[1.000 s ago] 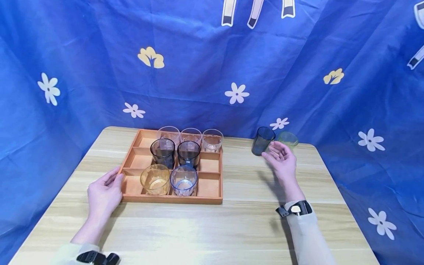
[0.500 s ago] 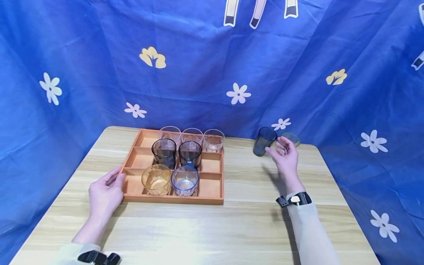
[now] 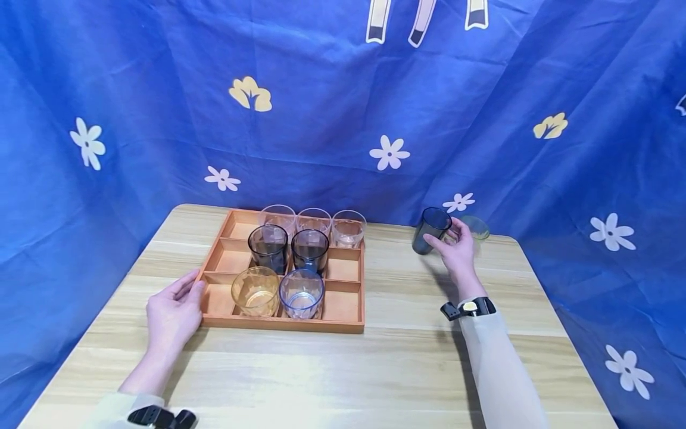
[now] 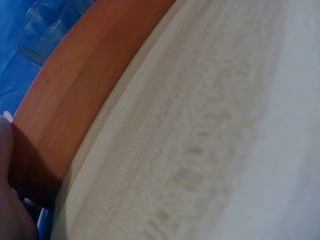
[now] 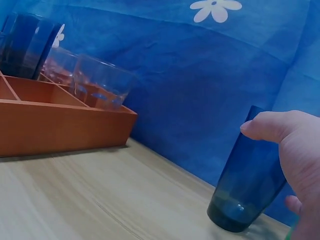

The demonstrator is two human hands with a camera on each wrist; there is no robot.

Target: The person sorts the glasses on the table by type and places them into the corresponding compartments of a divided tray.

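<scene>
A tall dark glass (image 3: 426,235) stands on the table at the back right. My right hand (image 3: 458,250) grips it from the right, thumb across the near side; its other fingers are mostly hidden behind the glass. In the right wrist view the thumb lies over the upper part of the glass. My left hand (image 3: 174,310) holds the left side of the wooden divided tray (image 3: 284,323) near its front corner. Inside the tray are two dark glasses (image 3: 268,253), a yellow glass (image 3: 255,295), a blue-rimmed glass (image 3: 301,298) and several clear glasses (image 3: 348,229) along the back.
A pale green glass (image 3: 477,227) stands just right of the tall dark glass, partly behind my right hand. A blue patterned curtain (image 3: 321,119) hangs close behind and beside the wooden table (image 3: 300,375).
My right hand drew back a little to the right, then came in against the tall dark glass, with its thumb now over it. The left hand stays on the tray. The camera view turned slightly left.
</scene>
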